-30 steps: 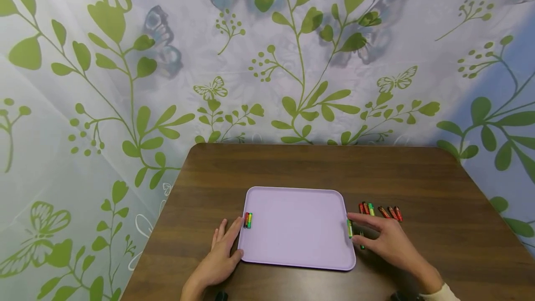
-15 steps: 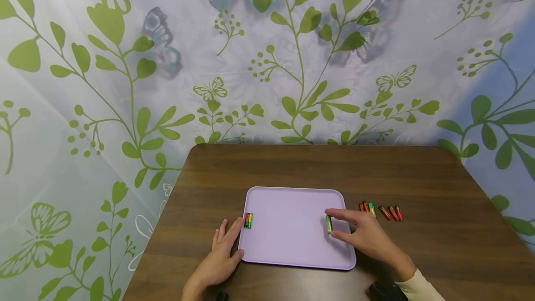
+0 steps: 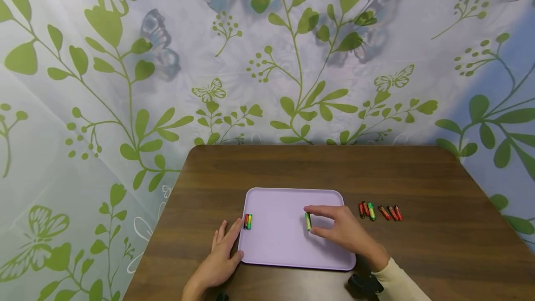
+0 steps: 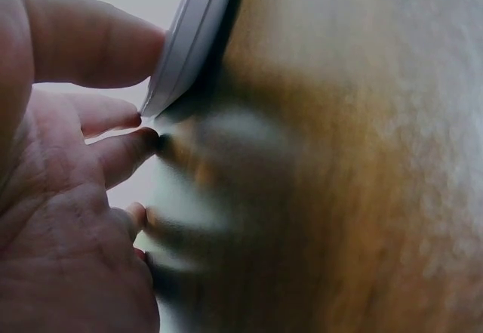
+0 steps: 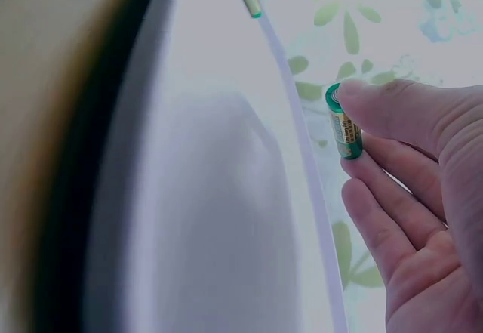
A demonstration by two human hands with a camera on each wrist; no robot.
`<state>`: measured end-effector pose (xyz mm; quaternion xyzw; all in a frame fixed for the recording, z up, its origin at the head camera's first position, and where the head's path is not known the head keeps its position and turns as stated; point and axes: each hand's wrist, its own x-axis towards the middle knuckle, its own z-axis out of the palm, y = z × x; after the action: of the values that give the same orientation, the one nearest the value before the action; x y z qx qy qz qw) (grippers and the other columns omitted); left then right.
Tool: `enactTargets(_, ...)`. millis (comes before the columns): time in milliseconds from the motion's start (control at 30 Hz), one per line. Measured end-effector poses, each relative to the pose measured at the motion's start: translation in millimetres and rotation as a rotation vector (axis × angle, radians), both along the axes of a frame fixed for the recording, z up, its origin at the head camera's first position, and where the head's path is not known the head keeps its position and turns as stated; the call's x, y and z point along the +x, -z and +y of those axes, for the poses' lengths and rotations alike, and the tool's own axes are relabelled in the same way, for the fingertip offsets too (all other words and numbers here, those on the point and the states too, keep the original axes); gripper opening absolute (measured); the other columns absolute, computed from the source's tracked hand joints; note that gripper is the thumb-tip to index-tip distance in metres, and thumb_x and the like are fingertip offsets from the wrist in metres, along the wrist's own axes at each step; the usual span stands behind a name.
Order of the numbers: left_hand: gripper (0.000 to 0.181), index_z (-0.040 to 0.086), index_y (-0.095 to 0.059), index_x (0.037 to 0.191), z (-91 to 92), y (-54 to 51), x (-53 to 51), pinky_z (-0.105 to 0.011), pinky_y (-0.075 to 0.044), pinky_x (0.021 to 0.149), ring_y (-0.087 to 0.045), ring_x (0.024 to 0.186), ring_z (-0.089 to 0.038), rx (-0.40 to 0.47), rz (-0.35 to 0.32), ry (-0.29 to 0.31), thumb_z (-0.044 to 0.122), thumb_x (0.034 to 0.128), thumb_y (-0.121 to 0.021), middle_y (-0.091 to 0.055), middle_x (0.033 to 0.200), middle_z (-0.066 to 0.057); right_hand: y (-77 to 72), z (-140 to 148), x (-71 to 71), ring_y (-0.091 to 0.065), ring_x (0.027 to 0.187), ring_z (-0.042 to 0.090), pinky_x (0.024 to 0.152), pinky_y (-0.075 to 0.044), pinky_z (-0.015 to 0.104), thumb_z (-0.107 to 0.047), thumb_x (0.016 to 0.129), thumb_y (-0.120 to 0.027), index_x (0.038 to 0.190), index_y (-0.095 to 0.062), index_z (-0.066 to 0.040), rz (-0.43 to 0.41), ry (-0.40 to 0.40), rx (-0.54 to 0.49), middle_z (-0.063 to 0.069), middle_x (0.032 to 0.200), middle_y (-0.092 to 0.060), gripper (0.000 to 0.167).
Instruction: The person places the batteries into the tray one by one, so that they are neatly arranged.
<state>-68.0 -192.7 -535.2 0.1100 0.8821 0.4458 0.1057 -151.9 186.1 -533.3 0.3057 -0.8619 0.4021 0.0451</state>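
My right hand (image 3: 344, 231) pinches a green battery (image 3: 308, 222) end to end between thumb and fingertips, above the right half of a lilac tray (image 3: 284, 245). In the right wrist view the same battery (image 5: 344, 123) shows a gold band between green ends. At the tray's left edge my left hand (image 3: 219, 259) rests with its fingers extended, thumb and fingertips touching the rim. The left wrist view shows the thumb (image 4: 98, 46) against the tray's outer side (image 4: 192, 42). Just inside that edge a red battery (image 3: 246, 221) and a green battery (image 3: 250, 222) lie side by side.
Right of the tray, on the brown wooden table (image 3: 418, 254), lie several red batteries (image 3: 384, 212) and a green one (image 3: 371, 211). A patterned cloth (image 3: 292, 59) hangs behind the table's far edge.
My right hand has carried the green battery leftward from the tray's right rim to above the tray's inside. My left hand stays at the left edge.
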Motion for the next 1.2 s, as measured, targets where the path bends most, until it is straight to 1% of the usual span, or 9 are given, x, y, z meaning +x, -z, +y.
enactTargets(100, 0.081, 0.002, -0.031, 0.172, -0.3, -0.3, 0.3, -0.071, 0.014, 0.13, 0.006, 0.168, -0.055, 0.002, 0.003, -0.001, -0.004, 0.0986, -0.065, -0.029, 0.178, -0.025, -0.9, -11, -3.6, -0.077, 0.123, 0.018, 0.104, -0.063, 0.039, -0.016, 0.085, -0.094, 0.135, -0.079, -0.013, -0.001, -0.019, -0.016, -0.008, 0.133, -0.079, 0.053)
enactTargets(200, 0.081, 0.002, -0.031, 0.172, -0.5, -0.1, 0.4, -0.072, 0.014, 0.13, 0.006, 0.167, -0.055, 0.002, 0.004, -0.001, -0.004, 0.0984, -0.065, -0.029, 0.178, -0.025, -2.3, -22, -6.2, -0.077, 0.122, 0.02, 0.103, -0.063, 0.041, -0.016, 0.086, -0.094, 0.136, -0.078, -0.012, -0.015, -0.043, -0.033, -0.006, 0.134, -0.079, 0.053)
enactTargets(367, 0.082, 0.003, -0.031, 0.172, -0.3, 0.3, 0.6, -0.071, 0.014, 0.13, 0.006, 0.167, -0.055, 0.003, 0.002, -0.003, -0.004, 0.0982, -0.065, -0.029, 0.178, -0.025, -3.1, -40, -9.9, -0.078, 0.12, 0.021, 0.104, -0.063, 0.041, -0.015, 0.086, -0.093, 0.137, -0.078, -0.011, -0.031, -0.068, -0.056, -0.003, 0.135, -0.079, 0.053)
enactTargets(633, 0.081, 0.002, -0.031, 0.172, -0.3, 0.6, 0.0, -0.071, 0.014, 0.13, 0.006, 0.167, -0.055, 0.003, 0.003, -0.003, -0.004, 0.098, -0.065, -0.029, 0.178, -0.025, 0.2, -68, -12.0, -0.078, 0.121, 0.025, 0.107, -0.062, 0.041, -0.012, 0.087, -0.092, 0.137, -0.077, -0.009, -0.105, -0.107, -0.099, -0.002, 0.137, -0.078, 0.052)
enactTargets(700, 0.081, 0.002, -0.031, 0.172, -0.1, 0.7, 0.1, -0.071, 0.014, 0.131, 0.006, 0.168, -0.055, 0.002, 0.004, -0.003, -0.004, 0.098, -0.065, -0.029, 0.178, -0.024, 1.4, -75, -11.9, -0.078, 0.121, 0.026, 0.107, -0.062, 0.041, -0.012, 0.087, -0.092, 0.137, -0.077, -0.008, -0.113, -0.115, -0.11, -0.002, 0.137, -0.078, 0.052)
enactTargets(933, 0.081, 0.002, -0.032, 0.171, -0.1, 0.8, 0.1, -0.072, 0.013, 0.13, 0.005, 0.167, -0.056, 0.002, 0.017, -0.006, -0.004, 0.0978, -0.066, -0.03, 0.178, -0.024, 4.9, -99, -12.6, -0.079, 0.119, 0.029, 0.106, -0.063, 0.043, -0.011, 0.088, -0.091, 0.136, -0.077, -0.005, -0.105, -0.137, -0.151, 0.003, 0.136, -0.079, 0.051)
enactTargets(1067, 0.081, 0.002, -0.032, 0.171, -0.5, 1.2, 0.3, -0.073, 0.014, 0.13, 0.006, 0.167, -0.056, 0.006, 0.016, -0.005, -0.004, 0.098, -0.066, -0.03, 0.178, -0.024, 5.8, -110, -14.1, -0.079, 0.118, 0.03, 0.106, -0.063, 0.043, -0.01, 0.088, -0.091, 0.137, -0.076, -0.004, -0.103, -0.137, -0.152, 0.004, 0.136, -0.079, 0.051)
enactTargets(1200, 0.081, 0.003, -0.033, 0.171, -0.8, 1.7, 0.4, -0.073, 0.014, 0.13, 0.006, 0.167, -0.056, 0.006, 0.017, -0.003, -0.004, 0.0982, -0.066, -0.03, 0.178, -0.024, 7.4, -119, -15.8, -0.079, 0.119, 0.028, 0.106, -0.062, 0.041, -0.011, 0.089, -0.09, 0.137, -0.076, -0.005, -0.115, -0.126, -0.14, 0.003, 0.137, -0.078, 0.051)
